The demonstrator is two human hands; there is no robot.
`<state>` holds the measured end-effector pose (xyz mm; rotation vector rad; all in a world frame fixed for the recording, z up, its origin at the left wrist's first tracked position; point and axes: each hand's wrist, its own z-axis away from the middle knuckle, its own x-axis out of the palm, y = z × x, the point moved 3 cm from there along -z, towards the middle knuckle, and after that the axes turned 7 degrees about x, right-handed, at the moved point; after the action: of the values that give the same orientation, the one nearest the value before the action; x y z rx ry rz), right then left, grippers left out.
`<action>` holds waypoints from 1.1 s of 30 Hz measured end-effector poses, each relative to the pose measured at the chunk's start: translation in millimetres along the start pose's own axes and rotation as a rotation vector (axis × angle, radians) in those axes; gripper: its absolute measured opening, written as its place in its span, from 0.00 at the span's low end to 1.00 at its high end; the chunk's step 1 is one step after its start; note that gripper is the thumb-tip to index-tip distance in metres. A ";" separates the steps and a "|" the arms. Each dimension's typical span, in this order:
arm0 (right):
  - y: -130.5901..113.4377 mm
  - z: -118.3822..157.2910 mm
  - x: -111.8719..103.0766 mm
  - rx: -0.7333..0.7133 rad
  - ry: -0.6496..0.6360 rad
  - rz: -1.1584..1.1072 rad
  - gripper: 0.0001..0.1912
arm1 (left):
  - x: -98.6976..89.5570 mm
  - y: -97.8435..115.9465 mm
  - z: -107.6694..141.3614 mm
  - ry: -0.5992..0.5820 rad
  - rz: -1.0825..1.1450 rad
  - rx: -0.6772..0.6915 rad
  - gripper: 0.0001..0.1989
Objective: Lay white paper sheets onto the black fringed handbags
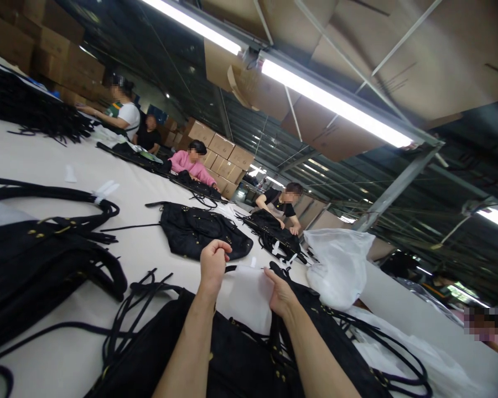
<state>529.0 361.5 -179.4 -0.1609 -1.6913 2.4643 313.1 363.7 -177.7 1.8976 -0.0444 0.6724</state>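
Observation:
My left hand [214, 264] is closed with its fingers curled. A short length of black strap [231, 268] shows right beside it and seems to run into the grip. Between my hands a thin white sheet [249, 296] stands over a black fabric bag [240, 351] with brass-coloured fittings. My right hand [282, 294] pinches the sheet's right edge, thumb up; the other fingers are partly hidden. Black straps hang below and beside this hand. Just beyond my left hand another black bag [203, 229] lies flat on the pale table [136, 243].
More black bags [37, 265] with long straps lie at left, and a strap pile [33, 105] sits farther back. A translucent plastic bag [340, 265] stands at right. Several people work along the far edge, one in a pink top [186, 162]. Cardboard boxes [222, 155] are stacked behind.

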 end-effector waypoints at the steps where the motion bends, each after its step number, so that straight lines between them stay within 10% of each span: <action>1: -10.2 13.3 0.3 -0.006 -0.029 -0.030 0.13 | -0.7 4.3 0.0 0.010 0.014 0.000 0.11; 6: -22.7 118.1 3.9 -0.111 -0.215 -0.106 0.25 | 4.0 45.0 6.9 0.010 0.087 0.048 0.10; 13: 111.3 231.2 -13.7 -0.068 -0.288 0.345 0.19 | 30.7 164.2 27.7 -0.194 0.105 0.218 0.09; 18: 138.8 292.8 -4.3 -0.380 -0.277 0.601 0.07 | 29.1 233.9 72.5 -0.599 -0.099 0.362 0.10; 27: 139.7 344.7 12.5 -0.665 -0.249 0.871 0.14 | -107.8 212.1 237.1 -1.567 -0.782 0.455 0.12; 33: 155.0 374.6 -4.5 -1.030 -0.078 1.136 0.19 | -172.7 189.8 275.6 -1.653 -1.058 0.633 0.39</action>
<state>459.7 -37.8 -189.5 -1.4627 -3.3475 1.6144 223.6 -2.1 -173.5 2.1298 0.1355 -1.7926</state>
